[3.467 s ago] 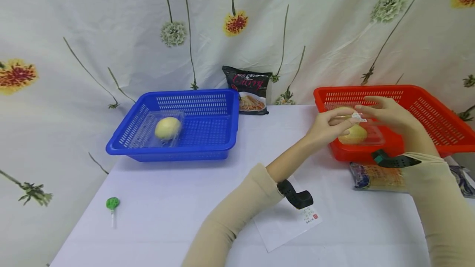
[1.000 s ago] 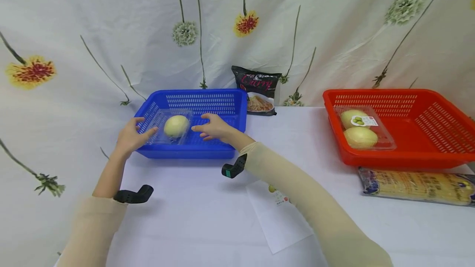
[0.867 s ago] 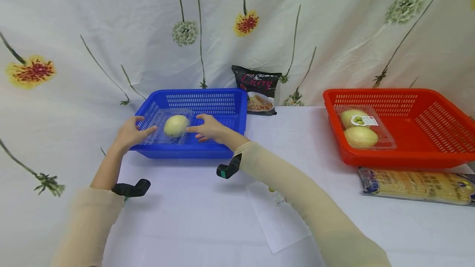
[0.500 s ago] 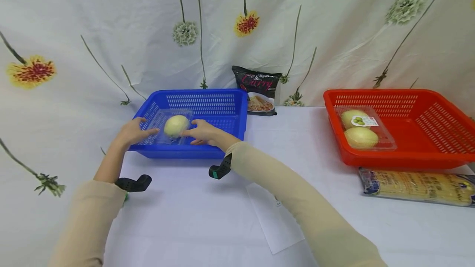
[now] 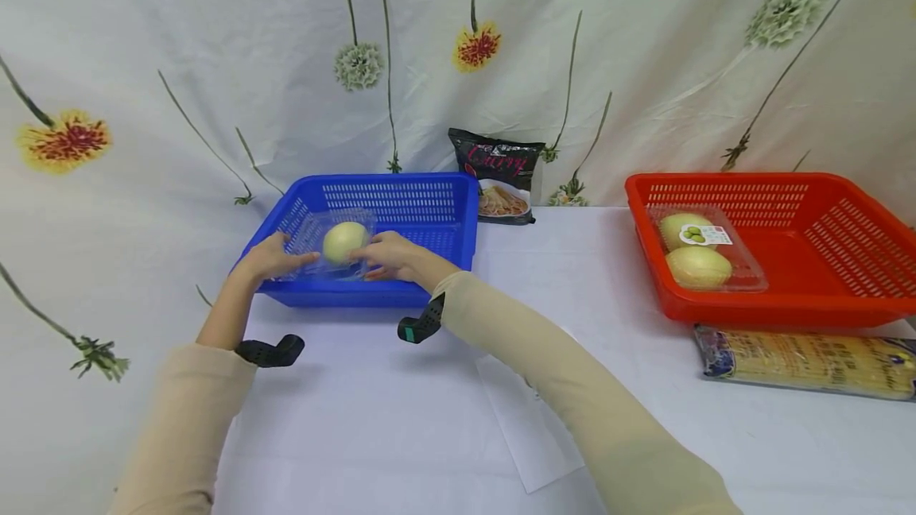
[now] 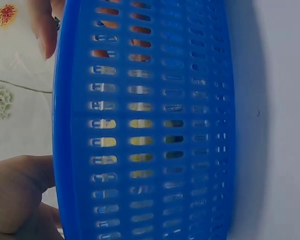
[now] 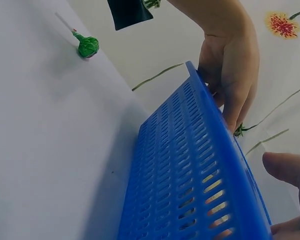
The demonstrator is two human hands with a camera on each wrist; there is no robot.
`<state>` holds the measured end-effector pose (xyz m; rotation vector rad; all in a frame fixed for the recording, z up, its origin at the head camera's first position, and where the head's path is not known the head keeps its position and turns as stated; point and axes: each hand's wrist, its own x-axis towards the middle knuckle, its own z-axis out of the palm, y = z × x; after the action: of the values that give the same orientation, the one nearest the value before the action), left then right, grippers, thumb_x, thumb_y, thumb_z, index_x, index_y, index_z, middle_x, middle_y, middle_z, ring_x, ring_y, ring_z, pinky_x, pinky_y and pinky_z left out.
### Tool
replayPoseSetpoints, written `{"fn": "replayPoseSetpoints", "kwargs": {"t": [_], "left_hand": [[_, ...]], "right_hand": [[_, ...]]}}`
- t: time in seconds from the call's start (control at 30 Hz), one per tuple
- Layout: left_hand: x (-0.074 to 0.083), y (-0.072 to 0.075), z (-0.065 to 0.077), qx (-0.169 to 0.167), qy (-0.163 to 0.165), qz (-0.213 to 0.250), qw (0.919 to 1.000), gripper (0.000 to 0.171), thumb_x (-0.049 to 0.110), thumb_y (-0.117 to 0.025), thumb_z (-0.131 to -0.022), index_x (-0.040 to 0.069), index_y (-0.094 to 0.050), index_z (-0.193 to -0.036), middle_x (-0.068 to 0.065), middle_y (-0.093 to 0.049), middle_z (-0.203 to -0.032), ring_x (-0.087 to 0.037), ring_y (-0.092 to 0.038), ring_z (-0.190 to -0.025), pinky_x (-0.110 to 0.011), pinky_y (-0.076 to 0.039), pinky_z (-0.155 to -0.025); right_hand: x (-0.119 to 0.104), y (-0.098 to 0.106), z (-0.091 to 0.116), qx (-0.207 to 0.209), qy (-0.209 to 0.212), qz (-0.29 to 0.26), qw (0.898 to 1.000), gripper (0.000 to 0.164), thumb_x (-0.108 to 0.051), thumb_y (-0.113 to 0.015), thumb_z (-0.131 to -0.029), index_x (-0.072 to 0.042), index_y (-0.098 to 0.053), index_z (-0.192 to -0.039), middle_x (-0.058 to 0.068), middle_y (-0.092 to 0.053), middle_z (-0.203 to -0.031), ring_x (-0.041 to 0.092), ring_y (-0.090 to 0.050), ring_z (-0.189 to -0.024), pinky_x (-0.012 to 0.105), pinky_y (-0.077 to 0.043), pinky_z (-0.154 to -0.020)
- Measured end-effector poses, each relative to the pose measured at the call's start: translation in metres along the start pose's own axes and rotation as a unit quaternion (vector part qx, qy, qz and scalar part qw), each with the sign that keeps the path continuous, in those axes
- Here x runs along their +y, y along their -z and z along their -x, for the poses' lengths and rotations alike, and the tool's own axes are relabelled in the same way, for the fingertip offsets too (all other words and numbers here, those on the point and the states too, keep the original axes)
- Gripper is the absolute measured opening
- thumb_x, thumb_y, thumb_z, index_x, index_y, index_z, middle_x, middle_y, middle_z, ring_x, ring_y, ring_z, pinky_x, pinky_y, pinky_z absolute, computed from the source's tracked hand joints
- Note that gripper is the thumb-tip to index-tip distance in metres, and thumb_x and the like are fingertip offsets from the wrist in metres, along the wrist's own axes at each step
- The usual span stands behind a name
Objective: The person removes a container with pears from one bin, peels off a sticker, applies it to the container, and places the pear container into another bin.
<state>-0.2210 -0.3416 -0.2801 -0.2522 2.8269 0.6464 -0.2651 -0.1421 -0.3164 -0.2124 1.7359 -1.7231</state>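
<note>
A clear plastic box with a pale yellow fruit in it lies at the left of the blue basket. Over the basket's front rim, my left hand reaches to the box's left side, thumb over its lid. At the other end my right hand grips the right edge, its thumb near the fruit. Both hands appear to pinch the box, though the basket wall hides their contacts in the wrist views. Through the slots, yellow fruit and parts of fingers show in the left wrist view.
A red basket at the right holds another clear box with two pale yellow fruits. A noodle pack lies before it. Between the baskets stands a black Curry packet. Paper and a green lollipop lie on the table.
Both hands have come from the red basket to the blue one and closed in on the box from either side. In the last half second the box has shifted slightly right.
</note>
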Motion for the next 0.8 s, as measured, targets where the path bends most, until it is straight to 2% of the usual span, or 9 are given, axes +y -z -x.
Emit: {"fn": "replayPoseSetpoints", "kwargs": {"t": [0.07, 0.17, 0.23, 0.27, 0.37, 0.5, 0.57, 0.67, 0.8], "left_hand": [[0.001, -0.001, -0.001, 0.000, -0.002, 0.020, 0.9998, 0.090, 0.044, -0.052, -0.093, -0.021, -0.010, -0.139, -0.044, -0.019, -0.139, -0.056, -0.030, -0.123, -0.060, -0.032, -0.100], [0.003, -0.001, -0.001, 0.002, -0.004, 0.056, 0.9984, 0.088, 0.042, -0.053, -0.093, -0.021, -0.012, -0.139, -0.043, -0.028, -0.134, -0.040, -0.051, -0.101, -0.050, -0.044, -0.088], [0.003, -0.002, -0.001, -0.001, -0.003, 0.080, 0.9967, 0.087, 0.040, -0.053, -0.094, -0.021, -0.009, -0.139, -0.042, -0.029, -0.134, -0.027, -0.055, -0.085, -0.042, -0.045, -0.081], [0.004, -0.002, 0.000, -0.001, -0.002, 0.089, 0.9960, 0.088, 0.040, -0.052, -0.094, -0.020, -0.008, -0.140, -0.042, -0.028, -0.134, -0.026, -0.057, -0.082, -0.042, -0.046, -0.081], [0.007, -0.005, 0.001, 0.002, -0.004, 0.104, 0.9946, 0.089, 0.041, -0.051, -0.094, -0.017, -0.004, -0.142, -0.042, -0.019, -0.141, -0.033, -0.058, -0.093, -0.049, -0.043, -0.092], [0.011, -0.012, 0.001, 0.020, 0.005, 0.141, 0.9898, 0.088, 0.046, -0.050, -0.094, -0.010, -0.006, -0.146, -0.037, -0.009, -0.147, -0.049, -0.037, -0.124, -0.058, -0.030, -0.104], [0.014, -0.016, 0.002, 0.035, 0.009, 0.170, 0.9848, 0.086, 0.047, -0.050, -0.093, -0.006, -0.010, -0.147, -0.036, -0.012, -0.148, -0.051, -0.034, -0.127, -0.058, -0.031, -0.103], [0.018, -0.021, 0.005, 0.057, 0.004, 0.211, 0.9759, 0.082, 0.045, -0.052, -0.093, -0.003, -0.015, -0.148, -0.034, -0.018, -0.147, -0.049, -0.039, -0.124, -0.054, -0.037, -0.100], [0.026, -0.026, 0.012, 0.090, -0.009, 0.231, 0.9689, 0.078, 0.043, -0.054, -0.093, -0.001, -0.020, -0.148, -0.033, -0.024, -0.146, -0.044, -0.043, -0.117, -0.053, -0.040, -0.098]], "right_hand": [[-0.001, 0.001, 0.001, 0.015, -0.005, -0.012, 1.000, 0.067, -0.017, -0.064, -0.090, 0.001, -0.029, -0.144, 0.022, -0.048, -0.130, 0.033, -0.059, -0.108, 0.036, -0.054, -0.082], [-0.003, 0.004, 0.003, 0.039, -0.009, -0.037, 0.998, 0.060, -0.018, -0.063, -0.091, 0.004, -0.035, -0.140, 0.020, -0.050, -0.126, 0.031, -0.064, -0.098, 0.035, -0.054, -0.079], [-0.004, 0.007, 0.004, 0.060, -0.012, -0.049, 0.997, 0.056, -0.020, -0.063, -0.091, 0.004, -0.041, -0.135, 0.018, -0.051, -0.127, 0.029, -0.067, -0.090, 0.034, -0.055, -0.077], [-0.005, 0.008, 0.005, 0.070, -0.013, -0.051, 0.996, 0.056, -0.021, -0.063, -0.091, 0.004, -0.041, -0.135, 0.018, -0.051, -0.127, 0.027, -0.067, -0.086, 0.034, -0.056, -0.075], [-0.008, 0.011, 0.008, 0.095, -0.013, -0.050, 0.994, 0.056, -0.024, -0.064, -0.090, 0.002, -0.041, -0.135, 0.018, -0.053, -0.123, 0.021, -0.065, -0.069, 0.030, -0.055, -0.064], [-0.009, 0.015, 0.010, 0.103, -0.013, -0.048, 0.993, 0.059, -0.021, -0.064, -0.090, 0.000, -0.037, -0.139, 0.019, -0.058, -0.107, 0.016, -0.057, -0.055, 0.024, -0.050, -0.051], [-0.009, 0.017, 0.011, 0.104, -0.014, -0.050, 0.993, 0.060, -0.019, -0.065, -0.090, 0.000, -0.036, -0.139, 0.017, -0.058, -0.099, 0.015, -0.055, -0.052, 0.023, -0.048, -0.049], [-0.007, 0.021, 0.011, 0.104, -0.014, -0.053, 0.993, 0.056, -0.016, -0.066, -0.088, 0.002, -0.041, -0.135, 0.014, -0.057, -0.092, 0.014, -0.053, -0.051, 0.022, -0.048, -0.048], [-0.005, 0.026, 0.015, 0.104, 0.005, -0.041, 0.994, 0.042, -0.015, -0.067, -0.088, 0.005, -0.052, -0.121, 0.012, -0.057, -0.087, 0.014, -0.053, -0.051, 0.025, -0.051, -0.054]]}}
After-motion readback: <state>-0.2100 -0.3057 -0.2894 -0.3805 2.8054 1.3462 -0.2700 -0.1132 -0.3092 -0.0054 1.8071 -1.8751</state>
